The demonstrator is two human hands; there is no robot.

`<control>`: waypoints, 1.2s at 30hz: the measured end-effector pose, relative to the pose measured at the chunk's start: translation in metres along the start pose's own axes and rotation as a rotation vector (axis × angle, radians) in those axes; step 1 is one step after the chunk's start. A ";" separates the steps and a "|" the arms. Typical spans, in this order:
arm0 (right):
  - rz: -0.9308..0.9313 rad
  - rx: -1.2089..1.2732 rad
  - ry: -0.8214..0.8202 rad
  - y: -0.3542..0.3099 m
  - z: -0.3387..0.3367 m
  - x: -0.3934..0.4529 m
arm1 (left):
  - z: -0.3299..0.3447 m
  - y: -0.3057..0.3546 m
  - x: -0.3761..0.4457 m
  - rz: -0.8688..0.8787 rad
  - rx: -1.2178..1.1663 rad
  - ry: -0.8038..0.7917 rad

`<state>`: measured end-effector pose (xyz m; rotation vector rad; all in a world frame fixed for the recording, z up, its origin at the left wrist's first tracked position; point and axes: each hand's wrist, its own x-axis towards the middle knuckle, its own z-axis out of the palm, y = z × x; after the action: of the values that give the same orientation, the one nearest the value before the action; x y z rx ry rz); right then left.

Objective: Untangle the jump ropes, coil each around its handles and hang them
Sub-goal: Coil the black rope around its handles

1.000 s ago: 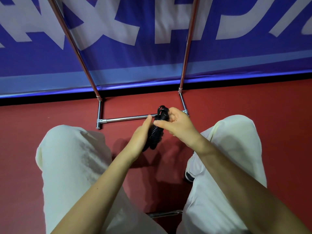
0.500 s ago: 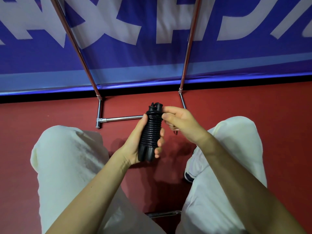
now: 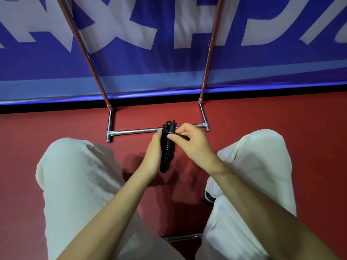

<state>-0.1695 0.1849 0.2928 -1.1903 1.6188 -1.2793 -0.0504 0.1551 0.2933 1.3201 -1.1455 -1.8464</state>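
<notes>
Jump rope (image 3: 167, 152), coiled, gripped by left hand (image 3: 153, 156); right hand (image 3: 191, 141) pinches its end; metal rack base (image 3: 139, 131) behind, on red floor (image 3: 272, 113).

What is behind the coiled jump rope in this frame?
Behind the jump rope lies the rack's bar on the red floor. The middle of the bar is hidden by the rope and the right hand.

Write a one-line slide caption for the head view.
Left hand grips a coiled black jump rope while the right hand pinches its loose end, above the metal rack's base.
</notes>
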 end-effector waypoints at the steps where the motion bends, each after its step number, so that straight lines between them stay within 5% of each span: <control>1: -0.008 -0.031 -0.017 0.001 0.002 -0.001 | -0.002 -0.002 0.001 -0.009 -0.032 -0.024; 12: 0.047 0.248 -0.319 -0.022 -0.022 0.006 | -0.017 0.014 -0.004 -0.200 -0.438 -0.514; 24: 0.172 0.239 -0.609 -0.018 -0.033 0.007 | -0.020 0.007 -0.009 -0.318 -0.382 -0.887; 28: 0.144 0.333 -0.410 -0.019 -0.024 0.000 | -0.011 0.015 -0.008 -0.346 -0.204 -0.610; 32: 0.039 0.048 -0.120 -0.004 -0.018 0.007 | -0.006 0.008 0.003 -0.034 0.206 -0.121; 36: 0.040 0.017 -0.024 0.003 -0.011 0.008 | 0.004 -0.002 -0.003 0.012 0.249 0.055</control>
<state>-0.1827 0.1809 0.2922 -1.1533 1.6037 -1.2464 -0.0533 0.1598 0.2935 1.4871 -1.3852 -1.6886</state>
